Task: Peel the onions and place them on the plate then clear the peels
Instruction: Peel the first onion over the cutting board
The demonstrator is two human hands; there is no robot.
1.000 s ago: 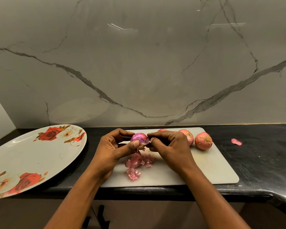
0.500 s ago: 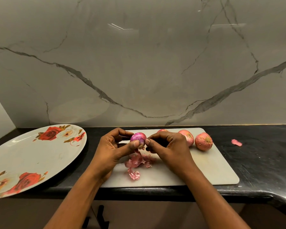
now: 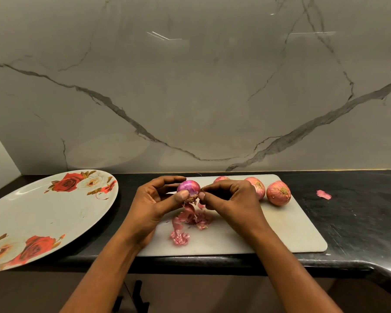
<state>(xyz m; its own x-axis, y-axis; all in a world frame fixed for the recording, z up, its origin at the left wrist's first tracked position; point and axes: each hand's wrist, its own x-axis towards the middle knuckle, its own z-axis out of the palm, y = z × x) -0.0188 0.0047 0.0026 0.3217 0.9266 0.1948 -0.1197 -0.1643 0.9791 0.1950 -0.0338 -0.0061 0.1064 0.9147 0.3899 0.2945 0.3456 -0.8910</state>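
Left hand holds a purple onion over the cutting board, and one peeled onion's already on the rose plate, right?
No: the head view shows no onion on the rose plate. The left hand does hold the purple onion.

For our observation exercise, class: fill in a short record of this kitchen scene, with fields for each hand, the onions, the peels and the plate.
left hand: grips the held onion above the cutting board
right hand: pinches at that onion's side near the root end
held onion: shiny purple, mostly peeled
unpeeled onions: three, along the board's far edge
peels: pile on the board under the hands; stray peel on the counter, right
plate: rose-patterned, left of the board, no onions on it
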